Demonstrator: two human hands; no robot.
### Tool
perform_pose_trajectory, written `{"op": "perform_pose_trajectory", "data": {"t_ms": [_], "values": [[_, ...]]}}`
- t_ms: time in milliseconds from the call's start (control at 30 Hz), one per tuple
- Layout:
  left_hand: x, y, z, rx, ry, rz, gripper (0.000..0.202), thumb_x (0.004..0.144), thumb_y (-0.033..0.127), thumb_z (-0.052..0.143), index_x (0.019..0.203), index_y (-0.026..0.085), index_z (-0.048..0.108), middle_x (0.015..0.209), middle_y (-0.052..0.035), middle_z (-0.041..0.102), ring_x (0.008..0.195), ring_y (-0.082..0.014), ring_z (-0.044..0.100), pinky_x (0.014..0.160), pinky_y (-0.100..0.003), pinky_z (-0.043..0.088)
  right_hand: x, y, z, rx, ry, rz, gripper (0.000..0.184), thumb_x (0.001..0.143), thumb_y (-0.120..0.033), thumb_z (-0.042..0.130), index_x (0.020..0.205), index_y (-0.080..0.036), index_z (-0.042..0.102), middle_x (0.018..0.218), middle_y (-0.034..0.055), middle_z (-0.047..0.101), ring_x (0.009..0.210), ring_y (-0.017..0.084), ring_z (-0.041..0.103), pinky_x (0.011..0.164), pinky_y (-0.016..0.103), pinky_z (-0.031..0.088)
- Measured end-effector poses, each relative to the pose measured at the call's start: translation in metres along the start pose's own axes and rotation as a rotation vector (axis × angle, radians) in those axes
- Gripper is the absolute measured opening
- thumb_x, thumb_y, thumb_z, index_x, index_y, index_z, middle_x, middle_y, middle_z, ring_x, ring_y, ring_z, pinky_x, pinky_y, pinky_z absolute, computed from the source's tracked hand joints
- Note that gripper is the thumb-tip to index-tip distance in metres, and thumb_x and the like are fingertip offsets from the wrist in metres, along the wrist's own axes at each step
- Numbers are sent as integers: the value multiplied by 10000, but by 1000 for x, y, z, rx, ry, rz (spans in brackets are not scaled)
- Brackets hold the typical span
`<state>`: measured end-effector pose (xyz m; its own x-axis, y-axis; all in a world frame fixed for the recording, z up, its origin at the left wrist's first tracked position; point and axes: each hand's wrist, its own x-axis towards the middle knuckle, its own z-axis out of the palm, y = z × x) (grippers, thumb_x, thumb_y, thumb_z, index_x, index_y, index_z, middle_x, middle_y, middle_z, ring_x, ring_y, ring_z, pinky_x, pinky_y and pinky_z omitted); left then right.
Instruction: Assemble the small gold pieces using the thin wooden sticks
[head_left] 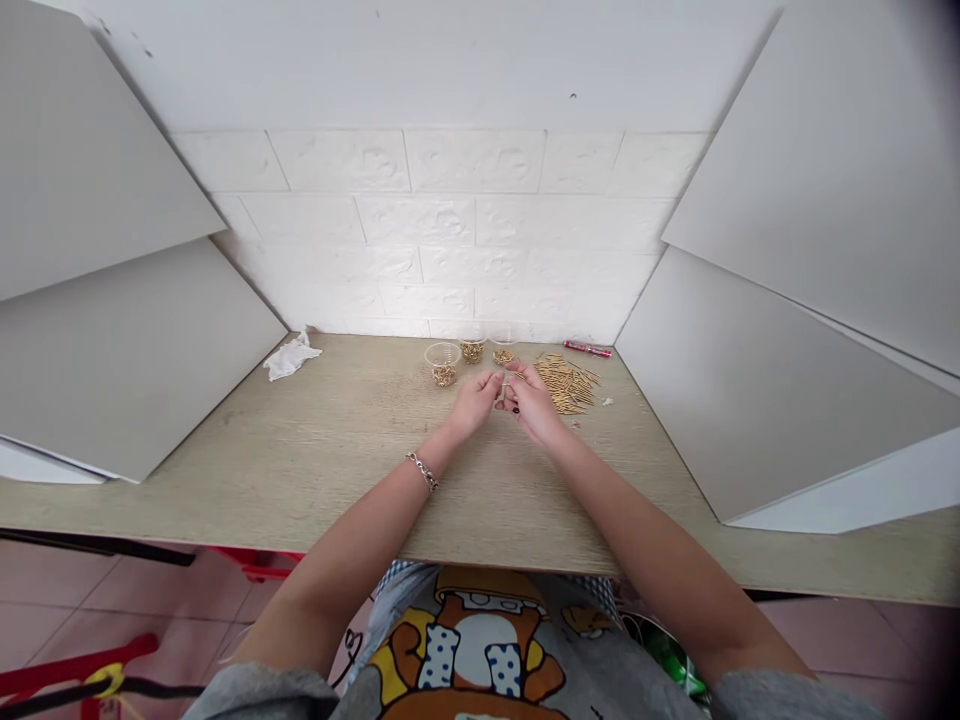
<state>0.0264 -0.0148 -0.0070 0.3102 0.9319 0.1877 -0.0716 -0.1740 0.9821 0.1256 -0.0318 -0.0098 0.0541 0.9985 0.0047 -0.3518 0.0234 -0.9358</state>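
Observation:
My left hand [474, 404] and my right hand [531, 402] meet over the middle of the table, fingers pinched almost tip to tip. A thin, small piece seems to lie between the fingertips, too small to name. Just right of my right hand lies a pile of thin gold-coloured sticks [567, 384]. Behind my hands stand clear plastic cups of small gold-coloured metal pieces: one cup [442, 358] nearest my left hand, another cup [472, 346] behind it, and a third cup [504, 350] partly hidden by my fingers.
Crumpled white tissue [292, 355] lies at the back left of the wooden table [337, 440]. A red patterned tube [587, 349] rests at the back right near small white scraps [607, 401]. Grey boards [135, 360] flank the left, more boards [787, 390] the right. A white brick-pattern wall [435, 220] closes the back.

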Motion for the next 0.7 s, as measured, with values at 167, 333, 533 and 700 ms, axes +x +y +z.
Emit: {"op": "perform_pose_trajectory", "data": {"t_ms": [167,333,533,700], "values": [[0,0,1,-37,0,-4,363,727,474,514,573,157,428,513,33,438,478,-76,396,460,-207,316,-2,-3,1,-15,-20,2,249,666,-265,497,902,-226,428,430,-131,319,379,48,313,499,227,406],[3,-8,1,-67,-55,0,380,749,489,464,585,146,462,515,16,475,478,-82,418,491,-226,338,-2,-5,2,-21,-22,5,248,656,-248,488,896,-226,427,425,-130,319,380,51,319,489,227,404],[4,-10,-5,140,56,1,275,693,381,557,597,124,564,587,0,554,573,-102,477,554,-228,352,5,-1,-5,-161,64,42,232,652,-205,460,883,-224,444,451,-111,339,400,61,341,464,226,405],[4,-4,-6,123,-10,-7,201,675,311,586,678,118,641,650,-17,628,603,-105,510,587,-227,363,7,1,-8,-149,48,53,239,666,-217,460,904,-222,448,452,-105,328,410,71,357,454,221,399]]}}
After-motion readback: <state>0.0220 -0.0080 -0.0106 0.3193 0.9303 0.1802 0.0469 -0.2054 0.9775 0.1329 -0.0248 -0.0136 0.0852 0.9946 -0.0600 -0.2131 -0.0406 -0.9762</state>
